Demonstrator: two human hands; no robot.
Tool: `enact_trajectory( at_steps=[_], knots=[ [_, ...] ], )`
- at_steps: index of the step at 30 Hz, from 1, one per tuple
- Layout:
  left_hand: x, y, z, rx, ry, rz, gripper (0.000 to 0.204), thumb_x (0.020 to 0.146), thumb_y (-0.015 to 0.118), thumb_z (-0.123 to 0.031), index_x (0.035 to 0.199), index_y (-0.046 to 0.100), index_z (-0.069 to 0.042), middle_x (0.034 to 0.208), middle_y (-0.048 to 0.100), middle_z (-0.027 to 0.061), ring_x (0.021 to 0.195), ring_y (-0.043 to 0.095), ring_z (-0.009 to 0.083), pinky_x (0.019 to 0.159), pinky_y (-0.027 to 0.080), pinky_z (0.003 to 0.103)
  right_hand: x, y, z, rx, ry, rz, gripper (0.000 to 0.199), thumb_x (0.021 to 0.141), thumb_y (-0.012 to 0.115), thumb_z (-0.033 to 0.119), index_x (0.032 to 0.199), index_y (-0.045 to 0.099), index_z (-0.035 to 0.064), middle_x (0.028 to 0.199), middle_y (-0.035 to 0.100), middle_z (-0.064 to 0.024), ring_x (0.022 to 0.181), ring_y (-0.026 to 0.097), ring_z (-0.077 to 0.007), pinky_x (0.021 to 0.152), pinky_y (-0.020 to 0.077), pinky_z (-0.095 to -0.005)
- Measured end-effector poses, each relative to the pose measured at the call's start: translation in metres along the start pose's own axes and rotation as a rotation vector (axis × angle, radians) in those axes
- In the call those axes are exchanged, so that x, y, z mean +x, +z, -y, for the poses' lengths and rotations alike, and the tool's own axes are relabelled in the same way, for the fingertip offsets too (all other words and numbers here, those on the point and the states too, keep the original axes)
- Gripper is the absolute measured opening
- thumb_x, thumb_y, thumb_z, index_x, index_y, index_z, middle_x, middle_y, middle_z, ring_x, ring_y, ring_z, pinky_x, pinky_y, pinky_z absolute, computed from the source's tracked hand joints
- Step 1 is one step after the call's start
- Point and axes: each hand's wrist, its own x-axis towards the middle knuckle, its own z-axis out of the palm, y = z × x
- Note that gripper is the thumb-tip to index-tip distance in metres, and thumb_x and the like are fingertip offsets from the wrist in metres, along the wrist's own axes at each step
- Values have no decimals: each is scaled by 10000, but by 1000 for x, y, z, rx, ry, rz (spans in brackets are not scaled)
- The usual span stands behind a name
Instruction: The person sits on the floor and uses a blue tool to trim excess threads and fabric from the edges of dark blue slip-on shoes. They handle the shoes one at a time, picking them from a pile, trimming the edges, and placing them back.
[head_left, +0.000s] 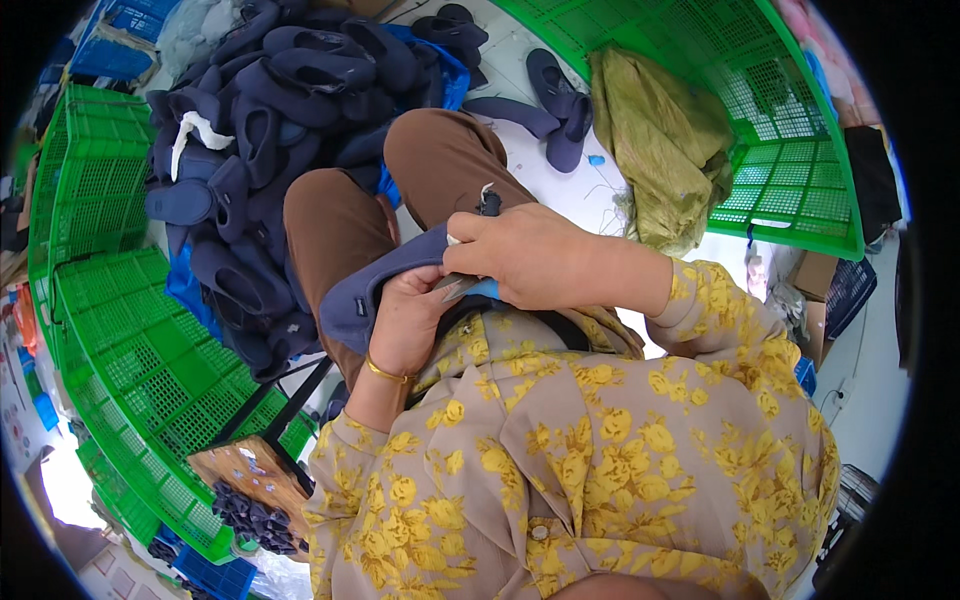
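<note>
A big heap of dark blue soft shoe pieces fills the upper left of the frame, spilling over the person's brown trouser knees; green plastic mesh crates curve down the left side and another green crate sits at the upper right, with a crumpled olive cloth bag leaning on it; a small wooden board with a pile of tiny dark bits lies at the lower left. In the middle of the frame, on the lap, is the one dark blue floppy shoe upper; it looks light, soft and bendy, not breakable, so I think it is best pinched at its edge near the seam. The left hand is closed around that edge from below; the right hand is curled shut over a small snipping tool with a light blue handle, metal tips showing at the cloth.
</note>
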Motion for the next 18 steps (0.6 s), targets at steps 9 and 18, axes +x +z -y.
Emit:
enact_trajectory(
  at_steps=[9,18],
  knots=[
    [1,4,8,211,297,-43,138,868,592,19,979,674,4,889,662,6,770,577,53,717,470,211,11,12,16,36,-187,-430,352,663,585,-21,994,580,98,927,562,-30,740,595,-263,583,458,-341],
    [-8,14,-16,416,114,-60,198,834,719,-138,888,616,22,784,570,-47,704,475,32,590,405,207,21,-9,19,1004,124,-376,117,958,539,110,1071,531,81,795,482,51,642,452,-27,567,388,-189]
  ],
)
